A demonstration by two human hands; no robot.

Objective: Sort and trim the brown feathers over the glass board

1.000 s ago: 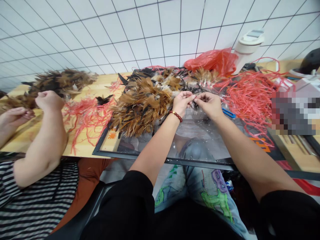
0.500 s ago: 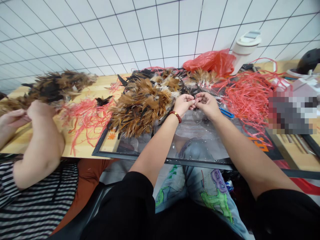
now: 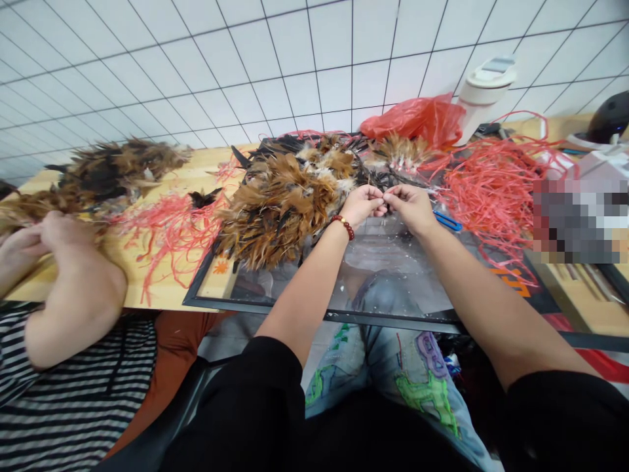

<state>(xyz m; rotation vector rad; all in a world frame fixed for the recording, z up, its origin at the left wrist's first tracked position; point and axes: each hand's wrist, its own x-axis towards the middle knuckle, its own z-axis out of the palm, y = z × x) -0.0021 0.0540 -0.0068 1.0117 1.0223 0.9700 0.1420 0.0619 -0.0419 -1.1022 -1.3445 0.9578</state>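
My left hand (image 3: pixel 365 203), with a beaded bracelet (image 3: pixel 344 226) at its wrist, is closed in a pinch. Its fingertips meet those of my right hand (image 3: pixel 409 204), which is pinched too. Whatever lies between them is too small to make out. Just beyond the fingers are dark, thin feathers (image 3: pixel 378 177). A large heap of brown feathers (image 3: pixel 280 210) lies left of my left hand. Beside my right wrist rests a blue cutter (image 3: pixel 447 221). Both hands are above a clear, black-framed panel (image 3: pixel 393 262) dotted with white bits.
Shredded pink strips (image 3: pixel 491 196) pile up at right, and more pink strips (image 3: pixel 177 229) lie at left. Behind are a red plastic bag (image 3: pixel 417 120) and a white tumbler (image 3: pixel 484 98). A co-worker's arm (image 3: pixel 73 295) is at far left, near another feather pile (image 3: pixel 113 170).
My fingertips have shifted slightly but stay together in a pinch. The co-worker's hands at left have moved a little lower and closer together.
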